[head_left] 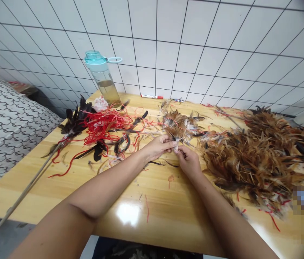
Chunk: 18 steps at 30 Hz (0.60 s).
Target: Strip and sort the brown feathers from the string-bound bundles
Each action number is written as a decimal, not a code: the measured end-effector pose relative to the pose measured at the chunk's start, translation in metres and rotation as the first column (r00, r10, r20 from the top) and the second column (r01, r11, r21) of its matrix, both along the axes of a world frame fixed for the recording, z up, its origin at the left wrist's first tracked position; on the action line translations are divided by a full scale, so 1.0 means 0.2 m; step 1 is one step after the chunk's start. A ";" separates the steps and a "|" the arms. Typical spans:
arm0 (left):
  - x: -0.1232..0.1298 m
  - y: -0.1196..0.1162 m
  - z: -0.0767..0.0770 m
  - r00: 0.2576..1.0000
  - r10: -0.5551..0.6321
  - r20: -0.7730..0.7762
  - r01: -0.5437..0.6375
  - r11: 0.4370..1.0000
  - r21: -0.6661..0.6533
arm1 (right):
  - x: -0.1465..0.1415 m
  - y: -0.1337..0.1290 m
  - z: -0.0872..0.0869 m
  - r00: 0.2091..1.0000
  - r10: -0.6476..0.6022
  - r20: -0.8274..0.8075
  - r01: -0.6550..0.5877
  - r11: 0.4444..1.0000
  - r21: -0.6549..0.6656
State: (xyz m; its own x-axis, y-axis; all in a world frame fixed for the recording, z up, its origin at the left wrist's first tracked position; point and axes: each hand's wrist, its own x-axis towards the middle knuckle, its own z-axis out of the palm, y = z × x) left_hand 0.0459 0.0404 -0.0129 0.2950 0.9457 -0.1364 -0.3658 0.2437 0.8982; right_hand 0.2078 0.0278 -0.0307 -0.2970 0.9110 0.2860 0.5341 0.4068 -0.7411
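Near the middle of the wooden table (108, 201), my left hand (160, 146) and my right hand (189, 160) meet with fingertips pinched together. Between them is a small bunch of brown feathers (177, 133), its pale quill ends gripped by both hands. Which fingers press on which quills is too small to tell. Just beyond lies a loose pile of brown and grey feathers (186, 120). To the right of my right hand spreads a large heap of brown feathers (251, 154), some tied with red string.
Left, a tangle of red string (104, 124) lies beside black feathers (77, 117) fixed to a long stick (30, 185). A bottle with a teal lid (104, 81) and a red-and-white marker (152, 96) stand and lie near the tiled wall (168, 46). Patterned cloth (11, 126) hangs left.
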 end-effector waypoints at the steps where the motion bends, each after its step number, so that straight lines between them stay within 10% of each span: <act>1: 0.00 0.00 0.00 1.000 -0.016 -0.019 0.016 1.000 0.011 | 0.00 0.00 0.00 1.000 -0.004 -0.003 0.004 1.000 -0.001; 10: -0.02 0.02 -0.03 0.967 0.078 -0.241 -0.046 0.989 0.138 | 0.02 0.00 0.02 0.997 0.014 -0.073 -0.020 0.996 -0.090; 18: 0.00 -0.04 0.05 0.640 0.321 -0.698 0.180 0.821 0.542 | 0.03 0.04 0.01 0.953 -0.066 -0.296 0.014 0.985 -0.173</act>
